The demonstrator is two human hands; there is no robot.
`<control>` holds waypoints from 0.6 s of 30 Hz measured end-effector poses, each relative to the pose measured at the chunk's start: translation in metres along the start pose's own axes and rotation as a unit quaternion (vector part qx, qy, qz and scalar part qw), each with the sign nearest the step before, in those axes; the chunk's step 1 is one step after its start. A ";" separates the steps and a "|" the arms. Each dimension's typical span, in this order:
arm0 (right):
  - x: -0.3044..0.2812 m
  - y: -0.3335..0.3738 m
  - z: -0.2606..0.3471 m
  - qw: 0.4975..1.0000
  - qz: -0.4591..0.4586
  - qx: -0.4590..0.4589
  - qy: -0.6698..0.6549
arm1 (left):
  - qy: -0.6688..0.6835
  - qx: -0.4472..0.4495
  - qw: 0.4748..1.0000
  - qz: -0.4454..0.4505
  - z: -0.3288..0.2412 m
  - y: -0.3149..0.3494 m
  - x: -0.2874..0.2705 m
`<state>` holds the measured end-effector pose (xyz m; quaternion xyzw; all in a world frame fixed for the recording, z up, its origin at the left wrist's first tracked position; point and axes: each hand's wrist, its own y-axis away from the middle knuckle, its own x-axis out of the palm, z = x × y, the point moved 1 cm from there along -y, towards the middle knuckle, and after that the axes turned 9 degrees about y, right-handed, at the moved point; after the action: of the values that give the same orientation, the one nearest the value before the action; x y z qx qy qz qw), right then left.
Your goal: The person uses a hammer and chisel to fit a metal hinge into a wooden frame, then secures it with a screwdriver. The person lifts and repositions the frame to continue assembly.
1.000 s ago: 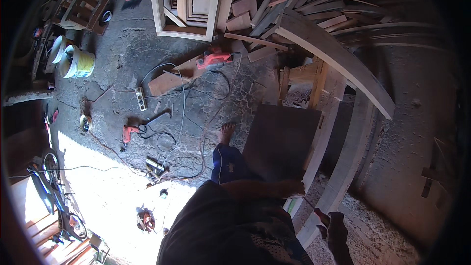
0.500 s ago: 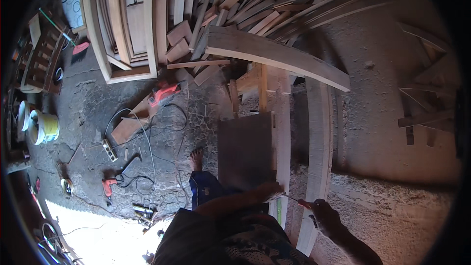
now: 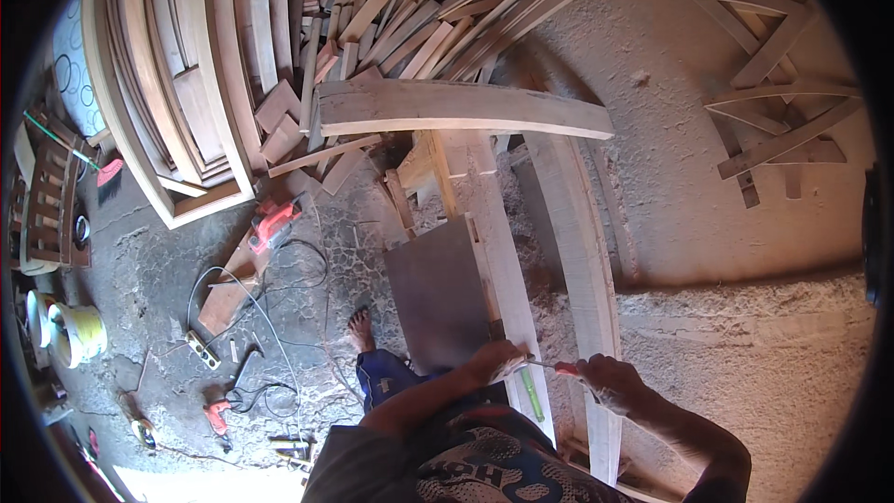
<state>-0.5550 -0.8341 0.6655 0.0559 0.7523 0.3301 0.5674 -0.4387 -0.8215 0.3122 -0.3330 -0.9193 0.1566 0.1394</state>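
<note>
A screwdriver with a red handle (image 3: 566, 369) is gripped in my right hand (image 3: 610, 382), its thin shaft pointing left. The tip ends close to my left hand (image 3: 500, 360), whose fingers are closed by the near right corner of a dark flat panel (image 3: 436, 289); what they pinch is too small to make out. The panel lies beside a long pale plank (image 3: 503, 261). On that plank, just below the screwdriver, rests a slim green object (image 3: 533, 396).
A thick beam (image 3: 466, 110) lies across at the far end, another plank (image 3: 577, 251) runs along the right. Offcuts (image 3: 400, 14) pile up behind. On the left floor are a red power planer (image 3: 275, 224), a red drill (image 3: 216, 416), cords, a power strip (image 3: 202, 351) and a bucket (image 3: 76, 335).
The view has turned, so the far beam and offcuts sit further left and the dark panel looks tilted. My hands keep the same arrangement, screwdriver tip still by my left fingers.
</note>
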 end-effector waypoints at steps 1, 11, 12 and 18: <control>0.000 0.000 0.002 0.999 0.043 0.011 -0.001 | 0.013 0.001 1.000 -0.018 0.007 0.003 0.002; 0.008 0.005 -0.001 0.999 0.026 -0.034 -0.009 | -0.118 -0.066 0.986 0.096 -0.027 -0.013 -0.006; 0.001 -0.006 0.002 0.996 0.030 -0.073 0.034 | -0.129 -0.025 0.989 0.071 -0.030 -0.012 -0.013; 0.042 -0.014 -0.021 0.990 0.106 0.027 -0.093 | -0.181 0.025 0.983 -0.036 -0.071 -0.004 -0.038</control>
<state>-0.5844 -0.8346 0.6263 0.1809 0.6947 0.3613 0.5951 -0.3873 -0.8360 0.3729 -0.2627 -0.9365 0.2320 -0.0153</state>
